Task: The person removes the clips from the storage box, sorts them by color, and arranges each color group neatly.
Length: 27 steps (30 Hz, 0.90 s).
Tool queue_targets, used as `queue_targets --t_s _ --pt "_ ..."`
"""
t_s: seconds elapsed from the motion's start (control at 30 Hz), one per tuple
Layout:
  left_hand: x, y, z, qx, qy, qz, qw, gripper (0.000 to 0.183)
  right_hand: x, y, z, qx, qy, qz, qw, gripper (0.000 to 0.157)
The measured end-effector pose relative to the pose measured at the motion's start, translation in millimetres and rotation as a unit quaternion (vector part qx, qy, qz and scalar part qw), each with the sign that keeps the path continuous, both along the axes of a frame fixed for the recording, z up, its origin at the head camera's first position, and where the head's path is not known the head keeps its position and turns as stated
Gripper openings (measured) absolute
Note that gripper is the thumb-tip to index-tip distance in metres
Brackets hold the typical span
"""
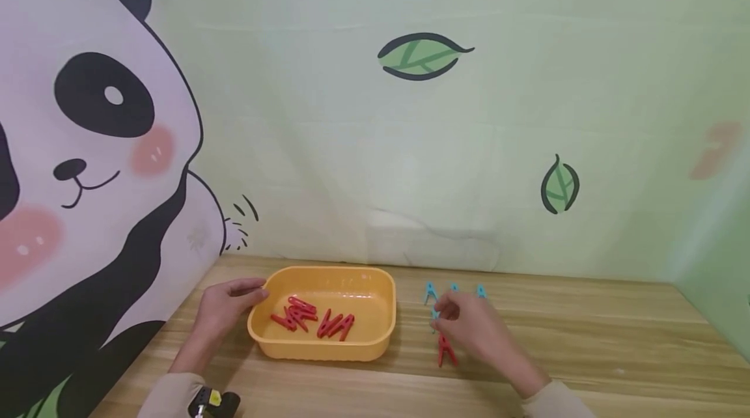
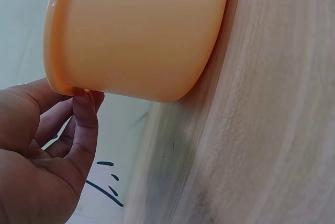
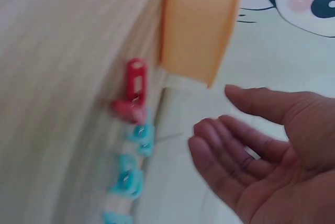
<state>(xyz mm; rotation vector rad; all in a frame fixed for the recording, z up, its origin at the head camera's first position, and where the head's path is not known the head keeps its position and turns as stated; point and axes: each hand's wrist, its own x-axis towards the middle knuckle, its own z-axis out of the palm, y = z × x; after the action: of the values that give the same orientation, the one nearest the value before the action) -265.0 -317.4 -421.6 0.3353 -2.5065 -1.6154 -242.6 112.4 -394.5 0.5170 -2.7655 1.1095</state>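
The left hand (image 1: 228, 306) pinches the tub (image 1: 322, 351). The right hand (image 1: 476, 327), relaxed and empty, hovers near a red peg (image 1: 445, 344).

Red clips (image 1: 302, 305) — orange basin (image 1: 322, 351)

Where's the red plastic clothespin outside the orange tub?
Head view: the red clothespin is on the wood-grain table, right of the orange plastic tub, by the right hand, below the blue clothespins.

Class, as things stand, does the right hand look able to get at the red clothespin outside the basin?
Probably yes. The right hand looks empty and close to the red clothespin, with nothing visible between them; the blue clothespins lie beyond it.
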Motion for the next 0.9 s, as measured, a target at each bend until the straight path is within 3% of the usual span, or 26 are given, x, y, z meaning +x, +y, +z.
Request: queue_targets --t_s 0.27,0.53,0.73,0.9 --pt "0.3 -0.1 -1.1 0.003 -0.001 0.0 1.0 0.041 -11.9 -36.9 20.9 -0.033 0.017 0.106 0.994 0.012" --pt "-0.1 -0.7 -1.5 0.004 0.003 0.0 1.0 0.041 -27.9 -81.4 23.8 0.039 0.019 0.14 0.989 0.017" --pt "-0.2 0.1 -1.6 0.007 0.007 0.002 0.9999 0.041 -33.4 -106.6 16.4 0.063 -0.016 0.164 0.984 0.022" --pt "-0.4 -0.7 -1.5 0.007 0.005 0.002 1.0 0.041 -35.8 -123.0 6.4 0.076 -0.055 0.161 0.982 0.023"
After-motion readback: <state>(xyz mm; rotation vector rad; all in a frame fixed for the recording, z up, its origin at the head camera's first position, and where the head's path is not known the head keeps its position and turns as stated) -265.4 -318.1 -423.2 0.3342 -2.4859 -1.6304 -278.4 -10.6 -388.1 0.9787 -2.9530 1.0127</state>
